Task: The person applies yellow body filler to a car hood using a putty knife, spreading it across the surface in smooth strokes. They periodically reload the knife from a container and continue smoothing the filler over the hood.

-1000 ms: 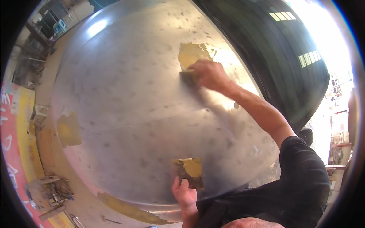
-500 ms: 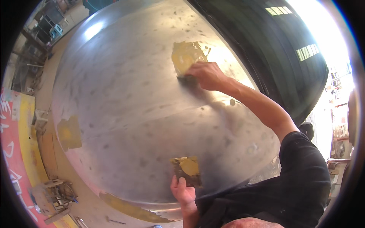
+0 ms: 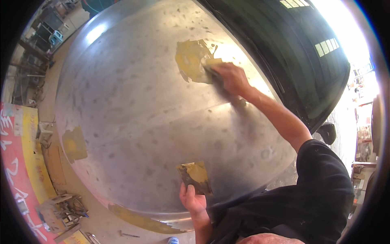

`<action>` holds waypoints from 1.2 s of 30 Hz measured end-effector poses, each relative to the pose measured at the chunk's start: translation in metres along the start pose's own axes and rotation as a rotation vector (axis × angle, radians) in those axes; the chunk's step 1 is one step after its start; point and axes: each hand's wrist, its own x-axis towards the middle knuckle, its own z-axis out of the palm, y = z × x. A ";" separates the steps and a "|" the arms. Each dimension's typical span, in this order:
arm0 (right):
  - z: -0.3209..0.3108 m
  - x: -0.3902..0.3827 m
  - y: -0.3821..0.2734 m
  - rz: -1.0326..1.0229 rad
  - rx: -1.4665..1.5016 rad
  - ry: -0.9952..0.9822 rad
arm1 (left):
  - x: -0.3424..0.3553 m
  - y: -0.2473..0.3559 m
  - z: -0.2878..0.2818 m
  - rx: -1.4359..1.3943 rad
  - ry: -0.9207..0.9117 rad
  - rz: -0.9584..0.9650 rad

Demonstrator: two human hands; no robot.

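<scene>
Judging the upper-centre scraper (image 3: 214, 62) light, best edge-held, we note right hand (image 3: 233, 78) grasping it, left hand (image 3: 194, 200) pinching a board (image 3: 188, 175).

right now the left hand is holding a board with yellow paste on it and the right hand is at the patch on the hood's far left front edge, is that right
Not quite: the head view shows the right hand at the yellow patch nearer the windshield. The left hand does hold a board with yellow paste.
</scene>
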 end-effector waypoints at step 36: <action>-0.012 -0.034 0.009 0.029 -0.005 0.036 | 0.006 0.002 -0.002 0.072 -0.049 0.038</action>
